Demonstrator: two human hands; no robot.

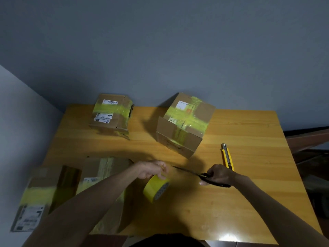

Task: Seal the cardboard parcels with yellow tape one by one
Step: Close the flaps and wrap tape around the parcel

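A single wide-angle camera, worn on the person's head at the near edge of the desk [249, 202], looks forward and steeply down across it to the far edge and the grey wall [178, 50] behind, which fills the upper frame. It sits close: both forearms enter from the bottom, the left hand [153, 169] and right hand [220, 174] over the desk's near half, both far corners in frame.

The white label [173, 121] on the far right box [195, 113] shows characters like "81 B23C". The other labels [102, 118] are too blurred to read.
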